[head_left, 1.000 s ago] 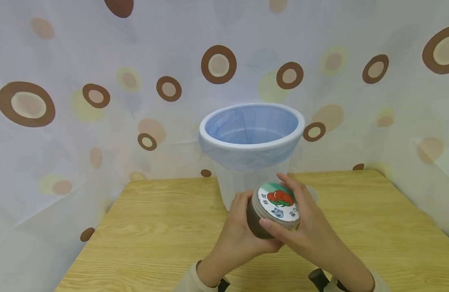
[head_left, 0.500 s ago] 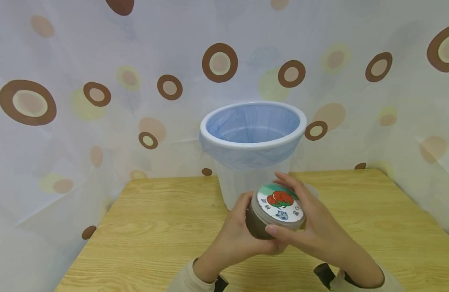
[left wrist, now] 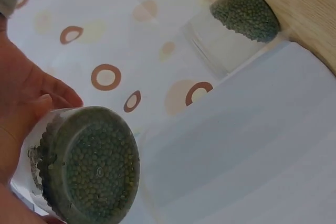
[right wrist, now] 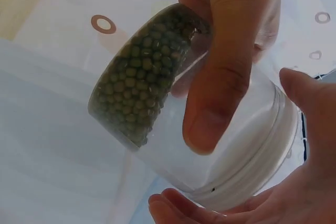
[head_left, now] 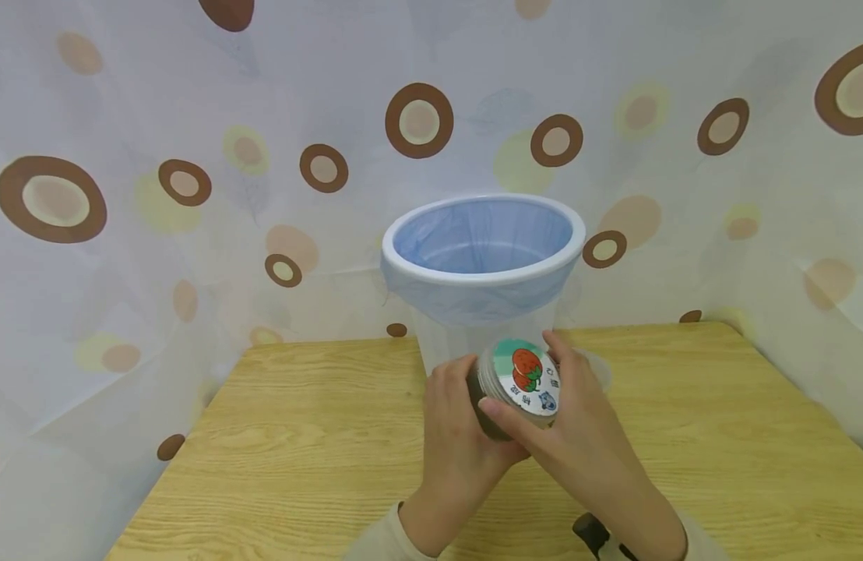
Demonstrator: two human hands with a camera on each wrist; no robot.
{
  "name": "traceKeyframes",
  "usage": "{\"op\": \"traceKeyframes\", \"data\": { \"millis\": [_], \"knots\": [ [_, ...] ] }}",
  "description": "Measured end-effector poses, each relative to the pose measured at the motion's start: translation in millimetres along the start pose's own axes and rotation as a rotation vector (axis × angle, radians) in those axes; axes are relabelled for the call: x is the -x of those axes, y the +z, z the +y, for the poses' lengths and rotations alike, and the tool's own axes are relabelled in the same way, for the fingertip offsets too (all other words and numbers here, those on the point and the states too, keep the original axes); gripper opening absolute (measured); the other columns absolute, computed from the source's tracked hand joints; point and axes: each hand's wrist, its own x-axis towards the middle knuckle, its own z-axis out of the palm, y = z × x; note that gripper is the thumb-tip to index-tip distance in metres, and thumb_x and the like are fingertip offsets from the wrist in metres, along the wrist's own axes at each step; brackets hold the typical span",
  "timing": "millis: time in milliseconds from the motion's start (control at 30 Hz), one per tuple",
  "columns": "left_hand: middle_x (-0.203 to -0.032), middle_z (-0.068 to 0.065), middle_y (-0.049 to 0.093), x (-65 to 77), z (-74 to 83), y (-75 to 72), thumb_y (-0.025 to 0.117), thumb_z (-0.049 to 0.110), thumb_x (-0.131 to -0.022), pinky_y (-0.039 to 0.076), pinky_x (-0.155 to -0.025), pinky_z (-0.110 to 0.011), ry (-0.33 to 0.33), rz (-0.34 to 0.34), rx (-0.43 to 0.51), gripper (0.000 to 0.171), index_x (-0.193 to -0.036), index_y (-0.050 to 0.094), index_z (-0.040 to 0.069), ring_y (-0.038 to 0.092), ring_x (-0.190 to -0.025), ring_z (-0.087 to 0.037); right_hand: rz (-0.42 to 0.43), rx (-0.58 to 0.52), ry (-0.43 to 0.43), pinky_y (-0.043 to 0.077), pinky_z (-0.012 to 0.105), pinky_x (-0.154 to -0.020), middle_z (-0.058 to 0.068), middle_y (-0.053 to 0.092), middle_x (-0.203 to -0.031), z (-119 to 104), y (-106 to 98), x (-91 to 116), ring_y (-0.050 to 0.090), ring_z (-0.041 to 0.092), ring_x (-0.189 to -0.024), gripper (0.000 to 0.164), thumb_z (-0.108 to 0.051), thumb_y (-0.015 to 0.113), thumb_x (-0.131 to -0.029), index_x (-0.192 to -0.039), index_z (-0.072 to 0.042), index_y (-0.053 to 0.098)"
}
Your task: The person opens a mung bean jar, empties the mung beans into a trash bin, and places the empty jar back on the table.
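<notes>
A clear jar [right wrist: 165,140], partly filled with green beans [right wrist: 134,82] that look like mung beans, is held tilted over the table, in front of the bin. My left hand [head_left: 456,428] grips its body, thumb pressed along the side. Around the lid [head_left: 519,379] curl the thumb and fingers of my right hand [head_left: 586,428]. A round label with red fruit and a small blue figure covers the lid top. The left wrist view shows the jar's base [left wrist: 100,166], beans visible through it.
Behind the hands stands a white bin [head_left: 484,278] lined with a thin blue bag. A second bean jar [left wrist: 247,17] is beside it on the wooden table [head_left: 319,421], mostly hidden by my right hand in the head view. Dotted cloth [head_left: 193,273] hangs behind.
The lid's label has turned counterclockwise in the head view. Both hands and the jar have shifted slightly up and left, and the jar's tilt has changed.
</notes>
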Motion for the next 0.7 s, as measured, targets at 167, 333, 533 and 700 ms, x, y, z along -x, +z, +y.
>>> {"op": "traceKeyframes", "data": {
  "millis": [167, 333, 533, 700],
  "knots": [
    [-0.110, -0.006, 0.050, 0.1, 0.5, 0.5, 0.092, 0.029, -0.053, 0.043, -0.084, -0.032, 0.010, -0.015, 0.005, 0.087, -0.121, 0.044, 0.002, 0.048, -0.099, -0.020, -0.001, 0.010, -0.018, 0.048, 0.044, -0.083, 0.015, 0.044, -0.131, 0, 0, -3, 0.050, 0.028, -0.106, 0.090, -0.049, 0.070, -0.084, -0.146, -0.001, 0.025],
    [-0.111, -0.006, 0.050, 2.6, -2.0, -1.5, 0.090, 0.024, -0.056, 0.045, -0.083, -0.034, -0.042, -0.092, 0.071, 0.083, -0.122, 0.044, 0.004, 0.047, -0.101, -0.019, -0.051, -0.005, -0.040, 0.048, 0.041, -0.080, 0.012, 0.047, -0.126, 2, -4, -5, 0.052, 0.026, -0.102, 0.085, -0.046, 0.071, -0.084, -0.144, -0.003, 0.030],
    [-0.109, -0.007, 0.050, 3.9, -6.2, -2.8, 0.090, 0.026, -0.056, 0.046, -0.082, -0.033, -0.060, -0.149, 0.118, 0.083, -0.121, 0.044, 0.002, 0.047, -0.101, -0.019, -0.130, -0.046, -0.041, 0.049, 0.041, -0.082, 0.012, 0.046, -0.129, 5, -8, -6, 0.053, 0.027, -0.106, 0.083, -0.044, 0.070, -0.086, -0.146, -0.004, 0.029],
    [-0.108, -0.007, 0.049, 1.8, -6.9, -5.7, 0.091, 0.027, -0.057, 0.045, -0.083, -0.032, -0.070, -0.211, 0.155, 0.084, -0.121, 0.043, 0.003, 0.046, -0.101, -0.017, -0.171, -0.088, -0.064, 0.050, 0.039, -0.082, 0.012, 0.046, -0.131, 10, -11, -6, 0.053, 0.027, -0.108, 0.079, -0.039, 0.069, -0.088, -0.146, -0.005, 0.028]
  ]
}}
